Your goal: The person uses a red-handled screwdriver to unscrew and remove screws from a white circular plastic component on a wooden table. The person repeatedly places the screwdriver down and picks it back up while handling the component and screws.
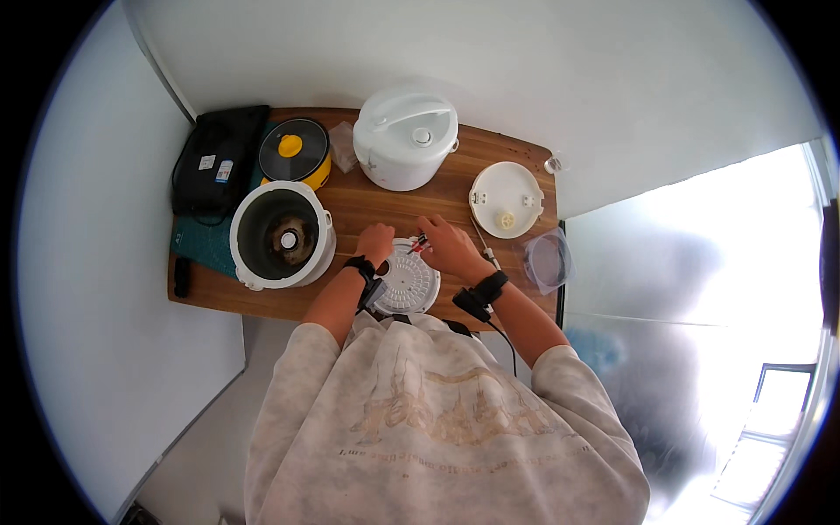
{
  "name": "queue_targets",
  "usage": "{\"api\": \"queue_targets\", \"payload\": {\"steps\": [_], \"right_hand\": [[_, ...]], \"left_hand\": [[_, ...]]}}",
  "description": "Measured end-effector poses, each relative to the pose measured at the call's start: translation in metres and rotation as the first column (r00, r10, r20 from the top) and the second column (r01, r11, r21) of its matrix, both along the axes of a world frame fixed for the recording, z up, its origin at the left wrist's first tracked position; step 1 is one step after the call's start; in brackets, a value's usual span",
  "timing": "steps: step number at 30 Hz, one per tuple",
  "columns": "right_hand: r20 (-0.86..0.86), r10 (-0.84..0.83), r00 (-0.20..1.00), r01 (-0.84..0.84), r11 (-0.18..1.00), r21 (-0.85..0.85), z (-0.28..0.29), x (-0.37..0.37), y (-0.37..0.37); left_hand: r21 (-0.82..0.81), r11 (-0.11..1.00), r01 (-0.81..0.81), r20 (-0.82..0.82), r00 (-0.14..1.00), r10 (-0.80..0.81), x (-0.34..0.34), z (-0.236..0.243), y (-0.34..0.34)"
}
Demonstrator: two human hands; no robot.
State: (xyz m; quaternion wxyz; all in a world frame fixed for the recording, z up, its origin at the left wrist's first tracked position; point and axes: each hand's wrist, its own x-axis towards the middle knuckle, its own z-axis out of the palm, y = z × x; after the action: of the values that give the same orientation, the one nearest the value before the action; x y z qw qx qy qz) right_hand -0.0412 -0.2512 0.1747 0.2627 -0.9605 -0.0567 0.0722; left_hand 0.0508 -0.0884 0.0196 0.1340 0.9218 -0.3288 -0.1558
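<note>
Head view: on the near edge of the wooden worktop [367, 206], the left hand [376, 242] steadies a white ribbed disc [407, 284], fingers closed on its rim, so the right hand [448, 247], fingers pinching a small red-handled tool [418, 244], can work its far edge. An open cooker body [282, 234] stands left.

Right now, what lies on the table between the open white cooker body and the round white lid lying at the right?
In the head view, both hands, left hand and right hand, and the ribbed white disc they work on.
</note>
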Motion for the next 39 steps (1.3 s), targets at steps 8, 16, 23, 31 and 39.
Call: {"api": "queue_targets", "payload": {"steps": [8, 16, 23, 31, 39], "right_hand": [[0.036, -0.004, 0.999, 0.005, 1.0, -0.024, 0.001, -0.003, 0.001], [0.055, 0.005, 0.998, -0.004, 1.0, -0.021, -0.002, -0.004, 0.0], [0.039, 0.005, 0.999, -0.005, 1.0, -0.024, -0.003, -0.005, 0.0], [0.03, 0.008, 1.0, -0.007, 0.999, -0.036, -0.001, -0.005, 0.0], [0.053, -0.008, 0.999, 0.011, 0.999, -0.04, 0.004, -0.006, 0.0]], "left_hand": [[0.006, 0.998, 0.062, 0.051, 0.997, -0.062, -0.004, 0.003, 0.001], [0.004, 0.992, 0.128, 0.111, 0.986, -0.128, -0.002, -0.006, 0.008], [0.111, 0.988, 0.103, -0.045, 0.994, -0.099, 0.0, -0.002, 0.002], [-0.009, 0.999, 0.051, 0.018, 0.999, -0.051, -0.003, 0.0, 0.0], [0.005, 0.995, -0.102, 0.028, 0.994, 0.102, 0.004, -0.015, 0.006]]}}
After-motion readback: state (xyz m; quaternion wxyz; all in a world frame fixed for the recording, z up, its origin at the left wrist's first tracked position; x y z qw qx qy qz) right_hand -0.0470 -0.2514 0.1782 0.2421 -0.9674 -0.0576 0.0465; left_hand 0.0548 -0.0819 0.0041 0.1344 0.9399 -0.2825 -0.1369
